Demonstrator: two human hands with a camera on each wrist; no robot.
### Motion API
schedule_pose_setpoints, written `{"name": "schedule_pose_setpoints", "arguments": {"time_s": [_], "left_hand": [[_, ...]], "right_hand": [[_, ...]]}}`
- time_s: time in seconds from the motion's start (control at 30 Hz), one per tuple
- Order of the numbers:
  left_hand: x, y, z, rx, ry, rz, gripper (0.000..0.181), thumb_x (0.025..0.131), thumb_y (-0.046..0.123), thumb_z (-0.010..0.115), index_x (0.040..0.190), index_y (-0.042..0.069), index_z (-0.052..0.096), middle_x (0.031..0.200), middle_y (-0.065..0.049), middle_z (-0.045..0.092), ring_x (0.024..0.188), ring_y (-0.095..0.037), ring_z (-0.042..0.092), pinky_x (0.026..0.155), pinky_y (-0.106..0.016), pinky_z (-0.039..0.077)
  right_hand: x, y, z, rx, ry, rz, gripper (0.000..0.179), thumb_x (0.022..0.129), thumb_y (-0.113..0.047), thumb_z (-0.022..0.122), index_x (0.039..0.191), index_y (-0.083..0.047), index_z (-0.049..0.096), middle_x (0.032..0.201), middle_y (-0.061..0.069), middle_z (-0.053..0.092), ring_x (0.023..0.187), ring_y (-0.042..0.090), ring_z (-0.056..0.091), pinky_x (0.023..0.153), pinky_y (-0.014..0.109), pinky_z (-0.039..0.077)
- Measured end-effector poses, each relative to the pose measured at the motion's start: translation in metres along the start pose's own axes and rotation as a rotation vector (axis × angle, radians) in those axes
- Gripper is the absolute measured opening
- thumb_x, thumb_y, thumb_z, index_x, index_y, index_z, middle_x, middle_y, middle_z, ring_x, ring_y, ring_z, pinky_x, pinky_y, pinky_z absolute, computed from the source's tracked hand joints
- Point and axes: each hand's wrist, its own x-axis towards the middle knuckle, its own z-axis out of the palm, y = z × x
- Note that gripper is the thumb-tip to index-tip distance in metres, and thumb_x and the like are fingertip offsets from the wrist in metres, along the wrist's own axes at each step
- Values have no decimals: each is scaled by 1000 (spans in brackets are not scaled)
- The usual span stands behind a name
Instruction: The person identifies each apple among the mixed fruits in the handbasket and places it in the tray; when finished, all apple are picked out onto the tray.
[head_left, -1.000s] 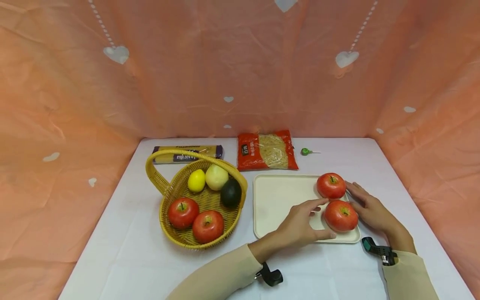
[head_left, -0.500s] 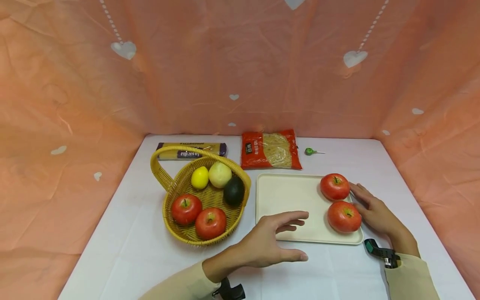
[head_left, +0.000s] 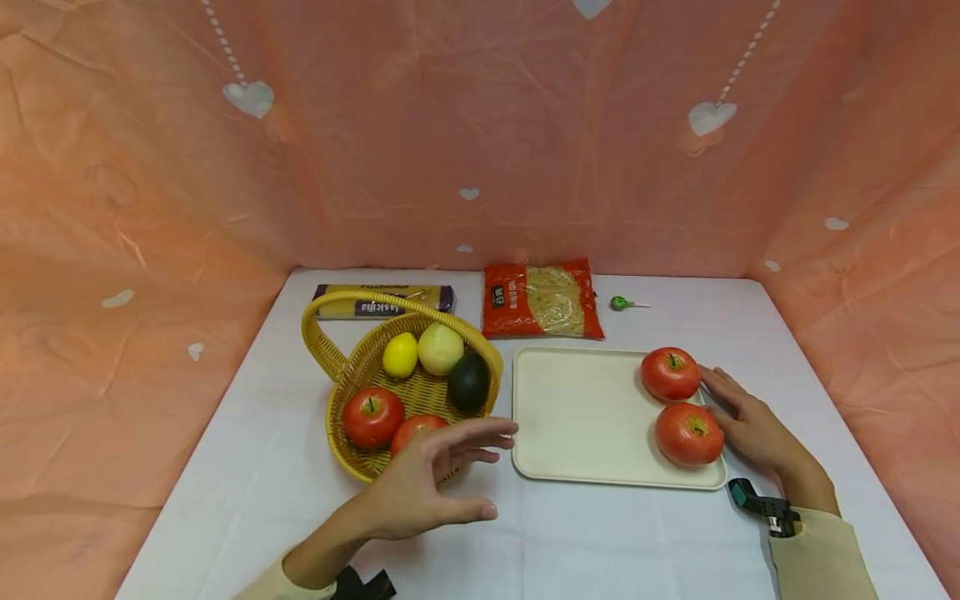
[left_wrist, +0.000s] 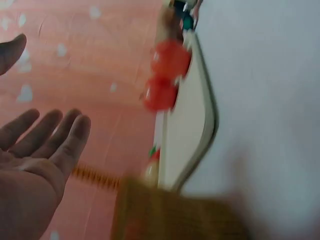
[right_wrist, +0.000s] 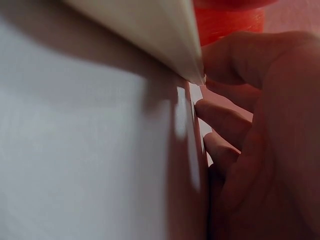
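In the head view my left hand (head_left: 420, 492) hovers over the front right of the yellow wicker basket (head_left: 415, 397), fingers and thumb spread with nothing between them. It partly hides one apple (head_left: 412, 429) in the basket; another apple (head_left: 372, 418) sits beside it. My right hand (head_left: 761, 433) lies at the right edge of the cream tray (head_left: 577, 408), beside two apples, a rear one (head_left: 670, 373) and a front one (head_left: 688, 435). In the right wrist view its thumb (right_wrist: 232, 57) is at the tray's corner, the other fingers loosely bent below.
The basket also holds a lemon (head_left: 400, 356), a pale round fruit (head_left: 441, 349) and a dark green avocado (head_left: 468, 382). Behind stand a spaghetti pack (head_left: 435, 297), a red bag of pasta (head_left: 553, 300) and a green lollipop (head_left: 619, 303). The basket handle (head_left: 322, 350) arches up.
My left hand has moved left from around the front apple on the tray, across the tray's front, to the basket, carrying nothing. My right hand and the apples have stayed put.
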Motion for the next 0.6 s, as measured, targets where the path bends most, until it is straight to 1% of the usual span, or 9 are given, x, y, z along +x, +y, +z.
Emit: {"name": "schedule_pose_setpoints", "arguments": {"time_s": [0.1, 0.17, 0.3, 0.37, 0.47, 0.53, 0.6], "left_hand": [[-15, 2, -19, 38, 46, -12, 69, 94, 4, 85, 157, 13, 58, 158, -9, 62, 142, -27, 64, 118, -42, 53], [-24, 1, -31, 77, 83, 3, 65, 95, 5, 84, 155, 11, 60, 155, -12, 64, 138, -26, 66, 116, -43, 55], [-39, -5, -50, 147, 163, 12, 59, 96, 0, 82, 151, 8, 63, 150, -18, 67, 130, -30, 71, 111, -38, 59], [-45, -7, -56, 178, 196, 0, 58, 96, -1, 82, 150, 5, 63, 148, -21, 67, 127, -34, 72, 109, -35, 60], [-50, -7, -62, 234, 234, -45, 59, 95, 3, 84, 150, 4, 63, 148, -22, 67, 125, -34, 73, 107, -33, 61], [-52, -7, -65, 269, 254, -86, 60, 94, 8, 86, 150, 6, 64, 148, -19, 67, 125, -33, 74, 106, -33, 62], [-53, -8, -66, 316, 265, -118, 61, 93, 12, 88, 149, 8, 65, 148, -17, 68, 124, -32, 75, 104, -36, 63]], "right_hand": [[0, 0, 0, 7, 0, -2, 72, 113, -28, 59, 176, -20, 24, 181, 29, 13, 168, 54, -3, 119, 91, 10], [0, 0, 0, 9, 2, -6, 72, 113, -27, 59, 176, -19, 25, 180, 29, 14, 168, 54, -3, 119, 90, 9], [0, -1, 1, 8, 0, -8, 72, 112, -27, 60, 176, -20, 26, 180, 29, 16, 168, 54, -3, 119, 90, 9], [0, -1, 1, 0, 2, -9, 72, 112, -27, 60, 176, -20, 26, 180, 29, 16, 167, 54, -2, 119, 90, 9], [-1, 0, 1, -5, 9, -18, 72, 112, -25, 61, 175, -18, 26, 180, 30, 16, 167, 55, -1, 119, 90, 10], [-1, 0, 1, -7, 12, -23, 72, 112, -25, 61, 175, -18, 26, 179, 30, 17, 167, 56, -1, 119, 90, 11], [-1, 0, 1, -5, 13, -23, 72, 112, -25, 61, 175, -18, 26, 179, 30, 17, 167, 56, -1, 119, 90, 11]]}}
